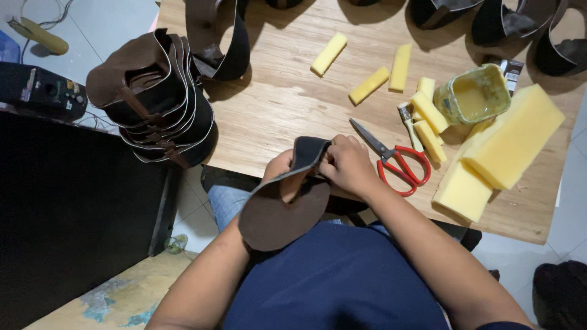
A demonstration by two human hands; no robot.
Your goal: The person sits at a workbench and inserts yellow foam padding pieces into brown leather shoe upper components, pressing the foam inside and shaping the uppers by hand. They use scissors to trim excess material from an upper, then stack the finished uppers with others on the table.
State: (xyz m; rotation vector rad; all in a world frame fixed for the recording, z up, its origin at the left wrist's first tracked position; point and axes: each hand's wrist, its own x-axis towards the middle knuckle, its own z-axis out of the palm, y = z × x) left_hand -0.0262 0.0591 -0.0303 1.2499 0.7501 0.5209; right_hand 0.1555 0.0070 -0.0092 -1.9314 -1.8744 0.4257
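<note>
A dark brown leather shoe upper piece (278,214) is held over my lap at the table's near edge. My left hand (282,174) is tucked under and inside it, gripping its folded edge. My right hand (348,164) pinches the top rim of the same piece, pressing the fold together. Red-handled scissors (397,162) lie on the wooden table (275,104) just right of my right hand.
A stack of brown leather uppers (159,98) sits at the table's left corner. Yellow foam strips (370,85) and large foam blocks (498,146) lie at the right, beside a glue-stained tub (474,95) and a small brush (408,122). More dark uppers (507,21) line the far edge.
</note>
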